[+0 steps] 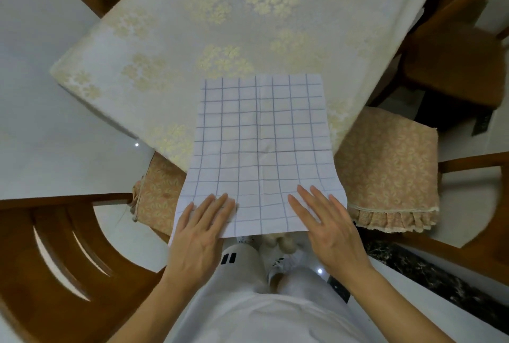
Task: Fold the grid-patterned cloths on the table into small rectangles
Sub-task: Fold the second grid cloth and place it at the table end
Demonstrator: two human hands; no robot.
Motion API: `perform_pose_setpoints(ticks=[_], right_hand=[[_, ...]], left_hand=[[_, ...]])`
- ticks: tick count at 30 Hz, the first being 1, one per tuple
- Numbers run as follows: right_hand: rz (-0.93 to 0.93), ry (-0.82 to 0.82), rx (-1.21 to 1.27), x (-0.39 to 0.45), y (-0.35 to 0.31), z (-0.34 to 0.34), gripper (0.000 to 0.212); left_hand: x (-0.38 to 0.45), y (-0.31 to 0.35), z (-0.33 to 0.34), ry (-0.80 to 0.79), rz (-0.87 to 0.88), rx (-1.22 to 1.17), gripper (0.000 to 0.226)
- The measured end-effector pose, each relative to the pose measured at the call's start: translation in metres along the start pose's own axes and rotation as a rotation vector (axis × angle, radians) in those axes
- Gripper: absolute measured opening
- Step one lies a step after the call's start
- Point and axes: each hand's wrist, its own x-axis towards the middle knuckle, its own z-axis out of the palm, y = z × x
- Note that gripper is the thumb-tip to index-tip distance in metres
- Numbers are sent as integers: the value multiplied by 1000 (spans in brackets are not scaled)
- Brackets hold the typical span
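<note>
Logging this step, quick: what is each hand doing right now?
Left hand: open, fingers flat on the grid cloth.
Right hand: open, flat on the same cloth.

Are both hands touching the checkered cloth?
Touching. The head view shows the left hand and the right hand lying flat, fingers straight, on the near end of the checkered cloth, one near each corner.

free: tablecloth (248, 26) beyond cloth (259, 133) | blocked: chairs (385, 166) flanking
</note>
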Motion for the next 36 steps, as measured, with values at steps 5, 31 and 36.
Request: perform_pose_setpoints(ticks=[5,31,36], right_hand=[[-8,9,-25,11,7,-32,69],[246,-536,-176,319,126,11,60],[326,-428,-194,343,114,5,57]], left_hand=[[-1,14,-25,77,-46,3,54],[318,-130,-30,-77,16,173,41],[327,-135,-29,5,-53,112,49]])
